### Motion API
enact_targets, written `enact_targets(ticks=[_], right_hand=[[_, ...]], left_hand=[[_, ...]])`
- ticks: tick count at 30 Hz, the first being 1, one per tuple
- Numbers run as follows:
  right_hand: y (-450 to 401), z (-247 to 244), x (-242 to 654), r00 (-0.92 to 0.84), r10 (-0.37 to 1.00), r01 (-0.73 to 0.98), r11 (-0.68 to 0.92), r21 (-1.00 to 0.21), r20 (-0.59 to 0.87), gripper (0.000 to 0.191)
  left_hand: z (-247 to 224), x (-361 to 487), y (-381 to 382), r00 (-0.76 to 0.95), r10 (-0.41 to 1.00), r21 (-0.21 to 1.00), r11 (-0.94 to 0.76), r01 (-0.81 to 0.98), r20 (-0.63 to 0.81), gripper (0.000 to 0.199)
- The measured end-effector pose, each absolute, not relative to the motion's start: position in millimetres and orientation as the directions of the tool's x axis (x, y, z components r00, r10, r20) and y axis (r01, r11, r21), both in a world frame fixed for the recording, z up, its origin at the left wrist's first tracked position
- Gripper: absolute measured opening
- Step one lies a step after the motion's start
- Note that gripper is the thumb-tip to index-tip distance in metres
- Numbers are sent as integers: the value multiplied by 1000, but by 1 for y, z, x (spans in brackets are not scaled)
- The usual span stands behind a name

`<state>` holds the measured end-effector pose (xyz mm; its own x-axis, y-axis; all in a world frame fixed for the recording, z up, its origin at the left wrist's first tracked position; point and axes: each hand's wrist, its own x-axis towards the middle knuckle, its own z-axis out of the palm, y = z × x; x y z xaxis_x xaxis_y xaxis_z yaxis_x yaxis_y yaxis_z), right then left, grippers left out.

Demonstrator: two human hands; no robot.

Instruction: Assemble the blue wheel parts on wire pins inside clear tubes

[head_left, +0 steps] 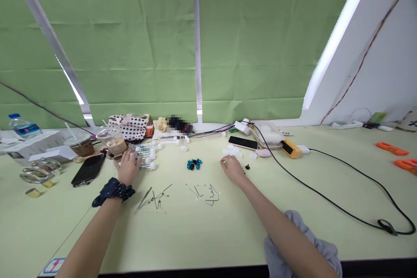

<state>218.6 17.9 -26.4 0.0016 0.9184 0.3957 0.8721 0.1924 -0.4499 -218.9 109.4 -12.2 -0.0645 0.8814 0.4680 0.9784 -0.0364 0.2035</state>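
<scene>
My left hand (128, 167), a dark dotted scrunchie (113, 192) at its wrist, lies with fingers apart against the near end of a pile of clear tubes with white caps (148, 156). Its fingertips partly cover some tubes. My right hand (233, 170) rests on the table with its fingers curled together; anything inside is hidden. Just beyond it are white round caps (232, 150), and small black pieces (247, 167) lie at its right. Between the hands sits a cluster of blue and black pieces (194, 164). Nearer me are thin metal pins and rods (154, 200) and a smaller metal group (208, 194).
Left of the tubes stand drink cups (80, 144) and a black phone (88, 169). Another phone (243, 143), a pink oval object (263, 153) and a yellow device (291, 148) are at the back right. A black cable (329, 203) loops across the right side.
</scene>
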Motion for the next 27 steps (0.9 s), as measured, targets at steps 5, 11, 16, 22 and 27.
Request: enact_targets(ticks=[5, 11, 16, 22, 27], right_hand=[[22, -29, 229, 86, 920, 929, 65, -364, 382, 20], [25, -34, 240, 216, 904, 954, -115, -276, 370, 29], [27, -37, 248, 314, 910, 933, -241, -268, 271, 52], [18, -22, 236, 282, 950, 936, -242, -256, 133, 66], [-18, 2, 191, -217, 976, 908, 197, -368, -12, 68]], left_hand=[[-11, -206, 87, -7, 921, 216, -84, 973, 389, 51], [0, -193, 57, 44, 917, 198, -132, 971, 396, 50], [4, -184, -6, 374, 901, 176, -414, 893, 220, 63], [-17, -163, -68, 515, 848, 117, -528, 841, 123, 72], [-27, -145, -55, 511, 837, 96, -534, 840, 195, 61]])
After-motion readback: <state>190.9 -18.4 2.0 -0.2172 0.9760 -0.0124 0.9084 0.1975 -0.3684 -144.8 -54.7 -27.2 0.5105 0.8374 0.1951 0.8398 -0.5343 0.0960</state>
